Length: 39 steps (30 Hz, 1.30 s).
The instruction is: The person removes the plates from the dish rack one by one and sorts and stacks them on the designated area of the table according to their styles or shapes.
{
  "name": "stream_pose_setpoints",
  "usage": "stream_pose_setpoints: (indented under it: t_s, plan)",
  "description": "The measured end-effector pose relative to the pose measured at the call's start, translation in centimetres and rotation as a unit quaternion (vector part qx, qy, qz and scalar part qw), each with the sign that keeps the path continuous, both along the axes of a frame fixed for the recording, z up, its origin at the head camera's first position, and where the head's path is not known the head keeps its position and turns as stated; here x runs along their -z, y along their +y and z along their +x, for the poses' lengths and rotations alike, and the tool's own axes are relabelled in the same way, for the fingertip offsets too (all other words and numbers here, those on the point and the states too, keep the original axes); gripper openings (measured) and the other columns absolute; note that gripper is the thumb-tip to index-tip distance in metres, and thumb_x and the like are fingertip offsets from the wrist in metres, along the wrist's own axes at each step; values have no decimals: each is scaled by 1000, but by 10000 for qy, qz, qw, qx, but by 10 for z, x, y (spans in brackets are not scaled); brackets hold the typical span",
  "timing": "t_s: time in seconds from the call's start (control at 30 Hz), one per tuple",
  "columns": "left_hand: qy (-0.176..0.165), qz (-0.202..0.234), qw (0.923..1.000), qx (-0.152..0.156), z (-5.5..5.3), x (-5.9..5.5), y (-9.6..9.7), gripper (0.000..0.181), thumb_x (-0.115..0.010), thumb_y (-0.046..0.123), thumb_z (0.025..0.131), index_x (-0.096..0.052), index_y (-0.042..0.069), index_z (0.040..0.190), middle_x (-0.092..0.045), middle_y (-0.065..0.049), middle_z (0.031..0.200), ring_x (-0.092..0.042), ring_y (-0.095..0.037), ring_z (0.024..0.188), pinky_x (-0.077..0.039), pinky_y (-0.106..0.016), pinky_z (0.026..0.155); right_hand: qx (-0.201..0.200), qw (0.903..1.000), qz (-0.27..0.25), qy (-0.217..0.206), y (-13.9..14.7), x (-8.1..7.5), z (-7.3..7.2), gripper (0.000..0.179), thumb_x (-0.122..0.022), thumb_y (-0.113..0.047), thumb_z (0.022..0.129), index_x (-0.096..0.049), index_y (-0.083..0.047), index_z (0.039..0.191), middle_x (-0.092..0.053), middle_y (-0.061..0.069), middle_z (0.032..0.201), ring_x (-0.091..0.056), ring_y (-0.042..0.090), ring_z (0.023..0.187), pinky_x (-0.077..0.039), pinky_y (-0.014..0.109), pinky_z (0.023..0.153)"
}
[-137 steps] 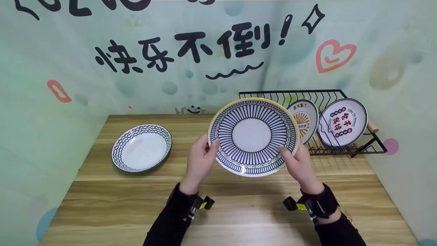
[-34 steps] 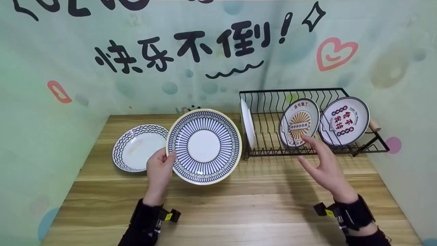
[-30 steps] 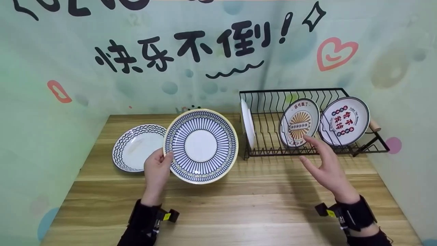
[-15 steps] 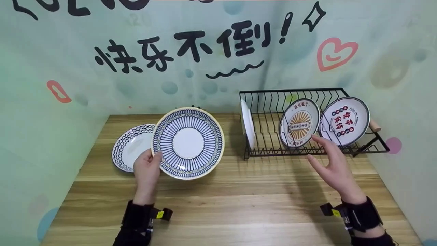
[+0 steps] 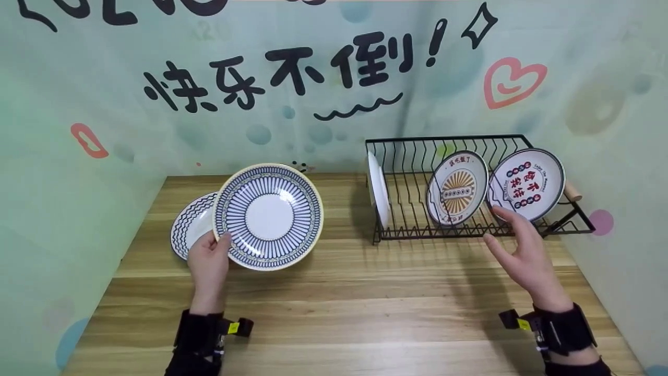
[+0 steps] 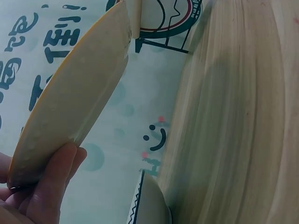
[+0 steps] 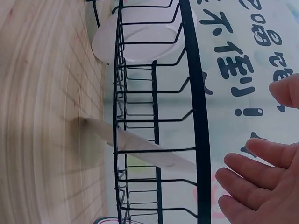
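Observation:
My left hand [image 5: 209,263] pinches the left edge of a yellow-rimmed plate [image 5: 269,216] with blue striped decoration, thumb on its face and fingers behind. The plate is held tilted, its face toward the head camera. In the left wrist view its pale underside [image 6: 70,98] shows. It overlaps a deep dish [image 5: 190,227] with a wavy dark border, which lies on the table. My right hand [image 5: 527,256] holds nothing; its fingers and thumb are spread in front of a black wire dish rack [image 5: 412,237]. In the right wrist view, my fingers [image 7: 247,172] are beside the rack's rail.
Three plates stand in the rack: a white one [image 5: 378,190] edge-on at the left end, one with an orange sunburst [image 5: 459,201], and one with red lettering [image 5: 527,180] at the right. A printed backdrop [image 5: 323,146] rises behind the wooden table [image 5: 365,318].
Both hands held the striped plate at first; the right hand has let go and shifted right. My left hand has carried the plate left, over more of the wavy-bordered dish in view.

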State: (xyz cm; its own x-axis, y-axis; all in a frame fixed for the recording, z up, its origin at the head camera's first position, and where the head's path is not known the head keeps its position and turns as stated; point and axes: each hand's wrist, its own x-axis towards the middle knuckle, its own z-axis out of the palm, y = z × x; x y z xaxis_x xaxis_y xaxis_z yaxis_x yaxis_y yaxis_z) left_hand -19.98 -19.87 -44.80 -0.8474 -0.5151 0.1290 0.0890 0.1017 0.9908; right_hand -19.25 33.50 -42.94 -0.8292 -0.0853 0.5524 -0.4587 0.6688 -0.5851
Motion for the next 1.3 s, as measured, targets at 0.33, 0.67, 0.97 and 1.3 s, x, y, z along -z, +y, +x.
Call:
stream_pose_setpoints:
  t_s: [0.33,0.67,0.97,1.3]
  plan:
    - [-80,2,9996,-263,0,3,-16,22,-60,2,94,-68,-13,109,-68,1,74,-56,-4,61,-48,-15,54,384,9991,-29,-178,14,-2,2,54,-68,-6,91,-49,1,141,-52,22,139,-44,33,128,-26,21,110]
    - [-260,95,9986,-455,-1,6,-33,23,-61,4,94,-69,-10,111,-68,7,76,-51,-5,57,-43,-16,49,516,9985,-112,-132,25,-5,4,54,-68,-5,91,-49,3,140,-51,23,140,-43,35,128,-25,23,111]
    - [-347,197,9962,-779,-1,9,-42,17,-62,4,93,-67,-12,95,-64,6,73,-50,-9,62,-42,-17,51,733,9969,-99,-256,34,-10,7,54,-67,-8,93,-48,0,142,-50,24,140,-43,37,125,-26,22,109]
    - [-487,525,9945,-764,3,7,-54,25,-59,4,95,-64,-13,113,-69,9,76,-63,-7,72,-54,-17,62,966,9939,-197,-501,41,-14,8,55,-64,-12,94,-45,0,144,-46,27,142,-40,46,129,-24,42,116]
